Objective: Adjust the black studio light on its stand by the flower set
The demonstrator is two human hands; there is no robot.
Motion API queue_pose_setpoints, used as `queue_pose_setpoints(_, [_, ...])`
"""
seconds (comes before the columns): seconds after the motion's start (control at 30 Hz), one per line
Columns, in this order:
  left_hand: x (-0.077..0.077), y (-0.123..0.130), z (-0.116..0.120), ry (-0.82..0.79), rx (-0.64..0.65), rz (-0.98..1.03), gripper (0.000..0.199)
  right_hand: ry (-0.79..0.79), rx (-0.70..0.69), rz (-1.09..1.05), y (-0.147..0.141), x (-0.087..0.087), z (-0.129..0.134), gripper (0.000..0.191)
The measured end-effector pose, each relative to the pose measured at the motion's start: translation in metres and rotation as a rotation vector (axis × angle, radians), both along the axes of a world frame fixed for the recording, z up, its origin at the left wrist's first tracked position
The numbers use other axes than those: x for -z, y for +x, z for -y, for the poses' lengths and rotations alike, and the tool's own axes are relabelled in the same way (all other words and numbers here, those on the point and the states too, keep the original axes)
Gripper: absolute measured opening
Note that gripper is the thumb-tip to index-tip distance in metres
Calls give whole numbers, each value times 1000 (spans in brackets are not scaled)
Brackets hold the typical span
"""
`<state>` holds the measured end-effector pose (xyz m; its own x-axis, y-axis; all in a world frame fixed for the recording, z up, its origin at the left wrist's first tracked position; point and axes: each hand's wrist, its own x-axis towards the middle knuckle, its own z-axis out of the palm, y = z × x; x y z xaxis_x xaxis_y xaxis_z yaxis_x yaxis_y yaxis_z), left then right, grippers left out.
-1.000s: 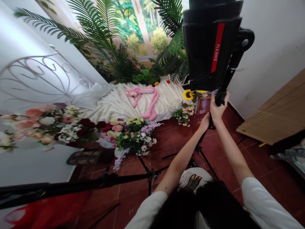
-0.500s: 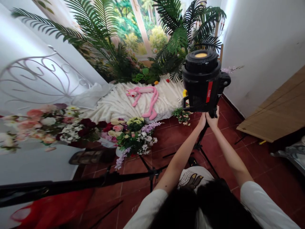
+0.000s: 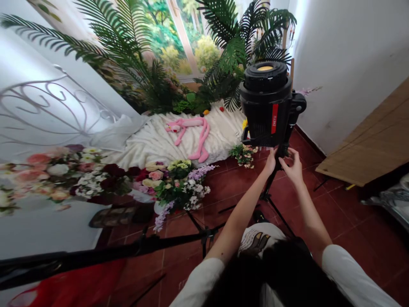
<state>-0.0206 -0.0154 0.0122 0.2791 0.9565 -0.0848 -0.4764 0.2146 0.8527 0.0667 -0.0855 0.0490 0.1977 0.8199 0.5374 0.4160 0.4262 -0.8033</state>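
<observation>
A black studio light (image 3: pixel 265 102) with a red ZHEYU label sits on top of a black light stand (image 3: pixel 271 181), in front of me. My left hand (image 3: pixel 271 162) is closed around the stand's upper pole, just under the lamp. On the other side of the pole is my right hand (image 3: pixel 294 167), its thumb and fingers apart in a curve beside the black fitting (image 3: pixel 282 151) below the lamp. The thumb tip reaches the pole; whether the fingers touch the fitting I cannot tell.
A second stand's black pole (image 3: pixel 105 251) crosses the lower left. Artificial flowers (image 3: pixel 179 183) stand left of centre. Behind them a pink plush toy (image 3: pixel 201 140) lies on white fabric (image 3: pixel 143 138). Palm leaves (image 3: pixel 234 55) rise at the back; a brown panel (image 3: pixel 367 145) leans at right.
My right hand has loosened from the pole and shifted slightly right, fingers now spread. My left hand keeps its hold. The whole view has moved slightly.
</observation>
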Motion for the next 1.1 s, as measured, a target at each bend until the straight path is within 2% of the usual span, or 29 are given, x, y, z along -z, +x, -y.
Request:
queue_pose_setpoints(0.1, [1, -1, 1, 60, 14, -77, 79, 11, 45, 137, 12, 6, 29, 26])
queue_pose_setpoints(0.13, [0, -2, 2, 66, 11, -105, 80, 7, 56, 204, 16, 10, 38, 25])
queue_pose_setpoints(0.23, [-3, -4, 5, 47, 4, -151, 80, -38, 33, 378, 25, 28, 59, 33])
queue_pose_setpoints(0.33, [-7, -5, 8, 18, 13, -146, 78, -87, -9, 478, 26, 44, 69, 37])
queue_pose_setpoints(0.53, [-8, -3, 9, 23, 2, -133, 75, -109, 34, 466, 20, 57, 66, 39])
queue_pose_setpoints(0.67, [-3, -1, 4, 59, -36, -168, 76, -151, 57, 313, 18, 59, 59, 44])
queue_pose_setpoints(0.83, [0, -1, 3, 73, -9, -184, 78, -276, 41, -28, 17, 61, 52, 56])
queue_pose_setpoints(1.03, [-4, -2, 6, 72, -29, -209, 79, -445, -136, -635, 15, 54, 47, 61])
queue_pose_setpoints(1.1, [-5, -2, 7, 84, -45, -206, 78, -483, -198, -752, 16, 50, 48, 62])
